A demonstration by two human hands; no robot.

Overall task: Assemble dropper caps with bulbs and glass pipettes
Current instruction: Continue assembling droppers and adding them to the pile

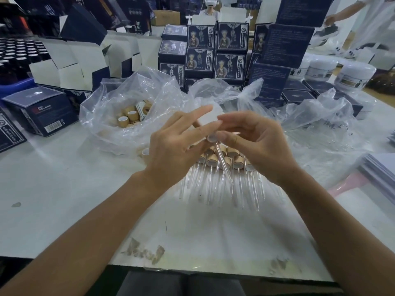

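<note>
**Dropper held between two hands above a finished pile**

At the centre of the frame a dropper cap (211, 138) is held between both hands above the white table (64, 189). The cap is pinched by the right hand (254, 146) between thumb and curled fingers, and a glass pipette (222, 161) is seen slanting down and to the right from it. The left hand (177, 146) is raised just beside the cap, its index and middle fingers stretched out nearly straight toward the upper right; the lower fingers are bent toward the cap, but whether anything is gripped by them cannot be told, since the contact is hidden.

Directly below the hands, a pile of assembled droppers (222, 167) is laid on the table, wooden collars at the top and glass tubes fanned toward the bottom of the frame. Left of centre, loose wooden caps (128, 117) are contained in an open clear plastic bag (102, 116). A second clear bag (316, 124) is spread at the right, with thin glass tubes dimly seen through it.

Stacked dark blue printed boxes (213, 54) are ranged across the upper centre. White jars (352, 75) are set at the upper right, and a stack of sheets (380, 167) lies at the right edge.
</note>
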